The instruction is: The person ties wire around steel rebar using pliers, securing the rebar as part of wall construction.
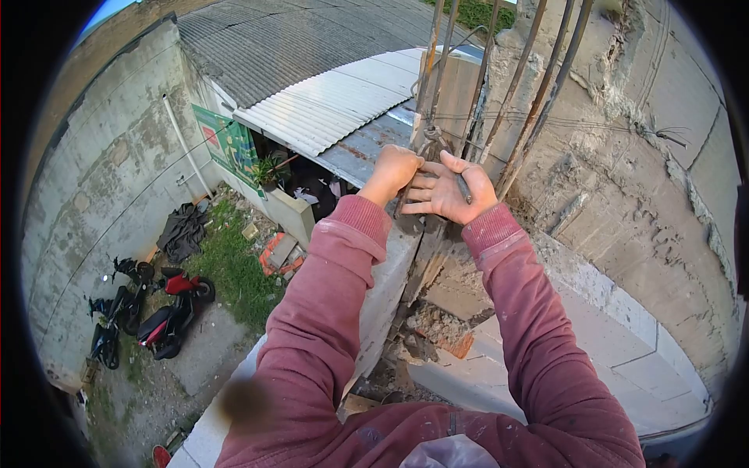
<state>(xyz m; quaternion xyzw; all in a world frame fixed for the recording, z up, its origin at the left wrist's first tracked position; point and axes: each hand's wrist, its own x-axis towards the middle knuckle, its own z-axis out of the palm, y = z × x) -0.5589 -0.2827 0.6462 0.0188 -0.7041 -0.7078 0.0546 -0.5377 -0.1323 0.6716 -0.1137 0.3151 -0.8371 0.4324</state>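
Note:
In the head view my left hand (pixel 394 173) is closed in a fist-like pinch, its fingertips meeting the fingers of my right hand. What it pinches is hidden. My right hand (pixel 446 192) is turned palm up with the fingers stretched towards the left. A slim dark metal tool handle (pixel 466 188) lies across its palm at the base of the thumb. Just beyond both hands, a dark metal knot or tool head (pixel 432 140) sits among upright rusty steel bars (pixel 473 86). Both sleeves are dusty dark pink.
A rough concrete wall (pixel 616 179) rises on the right, with loose wire ends (pixel 669 136) sticking out. Pale blocks (pixel 577 288) and rubble (pixel 441 324) lie below my arms. Far down on the left are a red motorcycle (pixel 173 312) and grass (pixel 234 265); a corrugated roof (pixel 335 101) lies ahead.

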